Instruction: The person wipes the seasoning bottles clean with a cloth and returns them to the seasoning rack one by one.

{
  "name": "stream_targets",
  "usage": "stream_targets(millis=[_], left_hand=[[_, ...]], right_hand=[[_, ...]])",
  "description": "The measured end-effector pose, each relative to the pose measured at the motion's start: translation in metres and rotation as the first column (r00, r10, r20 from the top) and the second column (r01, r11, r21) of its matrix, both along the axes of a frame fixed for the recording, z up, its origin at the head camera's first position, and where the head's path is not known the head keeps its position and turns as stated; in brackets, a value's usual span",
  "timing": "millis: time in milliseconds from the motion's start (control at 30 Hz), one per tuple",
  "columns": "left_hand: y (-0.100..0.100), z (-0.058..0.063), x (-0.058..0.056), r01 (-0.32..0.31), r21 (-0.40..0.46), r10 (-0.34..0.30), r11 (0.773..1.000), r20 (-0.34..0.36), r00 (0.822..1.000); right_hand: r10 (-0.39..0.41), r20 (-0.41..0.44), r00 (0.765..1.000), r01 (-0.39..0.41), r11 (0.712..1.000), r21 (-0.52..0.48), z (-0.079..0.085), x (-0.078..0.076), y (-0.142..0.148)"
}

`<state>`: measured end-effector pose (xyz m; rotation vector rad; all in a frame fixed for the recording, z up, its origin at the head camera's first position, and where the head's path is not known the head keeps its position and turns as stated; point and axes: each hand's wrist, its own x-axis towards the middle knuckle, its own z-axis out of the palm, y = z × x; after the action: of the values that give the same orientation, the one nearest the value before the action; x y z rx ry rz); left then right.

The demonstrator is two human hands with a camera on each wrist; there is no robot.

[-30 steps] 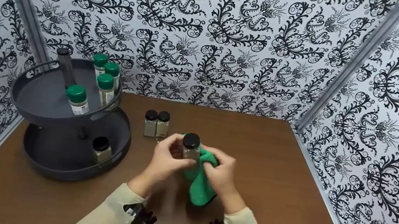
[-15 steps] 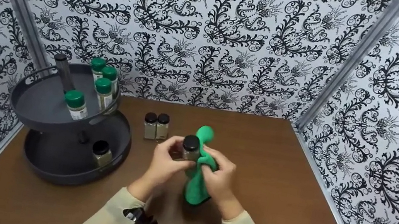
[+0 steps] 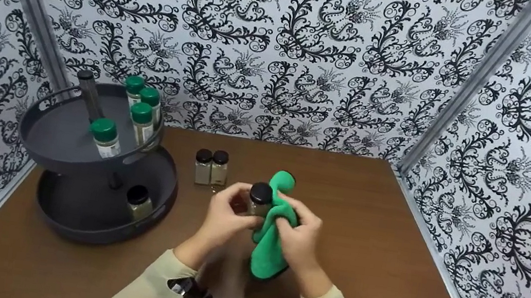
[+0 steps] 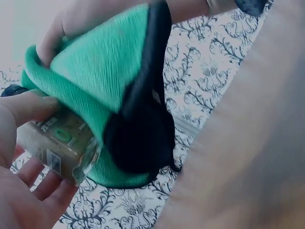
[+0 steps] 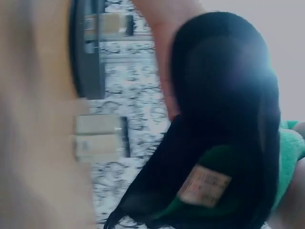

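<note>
- Jar [image 3: 259, 205] with a black lid: near the centre of the frame, gripped between the left hand's [image 3: 226, 216] thumb and fingers.
- Green cloth [image 3: 269, 256]: just right of the jar and touching it, pinched by the right hand [image 3: 301, 232].
- Two smaller-looking bottles [image 3: 218, 173]: side by side on the worktop [image 3: 364, 225], left of centre.
- Two-tier tray [image 3: 52, 132]: left of the frame, carrying green-capped containers [image 3: 105, 139] above.

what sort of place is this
Probably a small mock-up booth rather than a real kitchen: a brown table is enclosed on three visible sides by patterned walls, with grey strips at the corners. The two-tier tray holding green-capped jars hints at a kitchen theme.
</note>
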<state>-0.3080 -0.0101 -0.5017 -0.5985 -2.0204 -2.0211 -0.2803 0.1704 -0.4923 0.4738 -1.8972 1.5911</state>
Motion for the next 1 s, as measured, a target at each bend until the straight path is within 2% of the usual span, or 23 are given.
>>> stream_targets(millis=[67,167,233,300,367,433,500,567,633,733,800,833,900,1000], left_hand=[[-0.004,0.003,0.0,-0.029,0.021,0.029,0.999,-0.003,1.0],[-0.013,0.007,-0.002,-0.091,0.053,0.092,0.994,-0.011,0.996],[-0.017,0.007,-0.003,-0.115,0.06,0.116,0.992,-0.009,0.993],[-0.017,0.006,-0.004,-0.116,0.04,0.116,0.992,-0.005,0.993],[-0.014,0.002,-0.005,-0.095,0.001,0.095,0.995,0.005,0.995],[-0.009,0.0,-0.005,-0.068,-0.034,0.068,0.997,0.008,0.998],[-0.004,0.0,-0.005,-0.044,-0.041,0.044,0.998,0.008,0.999],[-0.003,0.002,-0.004,-0.03,-0.008,0.03,1.0,0.013,0.999],[-0.004,0.005,-0.004,-0.042,0.023,0.041,0.999,0.016,0.999],[-0.005,0.007,-0.005,-0.081,0.044,0.08,0.996,0.033,0.996],[-0.006,0.006,-0.005,-0.107,0.028,0.106,0.994,0.045,0.993],[-0.006,0.005,-0.006,-0.111,0.018,0.11,0.994,0.049,0.993],[-0.004,0.002,-0.005,-0.093,-0.004,0.093,0.996,0.052,0.994],[0.001,-0.002,-0.003,-0.044,-0.014,0.045,0.999,0.049,0.998]], right_hand=[[-0.011,0.037,0.999,0.01,1.0,0.029,-0.01,-0.006,-0.006],[-0.029,0.166,0.986,0.008,0.992,0.128,-0.023,-0.015,-0.014],[-0.041,0.236,0.971,-0.004,0.982,0.189,-0.025,-0.017,-0.015],[-0.04,0.252,0.967,-0.009,0.982,0.189,-0.019,-0.015,-0.013],[-0.032,0.203,0.979,0.003,0.99,0.142,-0.01,-0.009,-0.008],[-0.015,0.102,0.995,0.006,0.996,0.085,-0.003,-0.003,-0.003],[0.001,-0.004,1.0,-0.001,0.999,0.048,-0.001,0.0,0.0],[0.008,-0.056,0.998,-0.005,0.999,0.047,-0.004,-0.001,-0.001],[0.002,-0.026,1.0,0.0,0.998,0.065,-0.012,-0.005,-0.003],[-0.002,0.12,0.993,-0.011,0.994,0.109,-0.023,-0.013,-0.004],[0.001,0.195,0.981,-0.024,0.993,0.115,-0.024,-0.016,-0.003],[0.011,0.204,0.979,-0.033,0.994,0.103,-0.023,-0.015,-0.002],[0.033,0.159,0.987,-0.044,0.997,0.062,-0.016,-0.012,0.0],[0.042,-0.003,0.999,-0.042,0.999,0.006,-0.007,-0.007,0.002]])
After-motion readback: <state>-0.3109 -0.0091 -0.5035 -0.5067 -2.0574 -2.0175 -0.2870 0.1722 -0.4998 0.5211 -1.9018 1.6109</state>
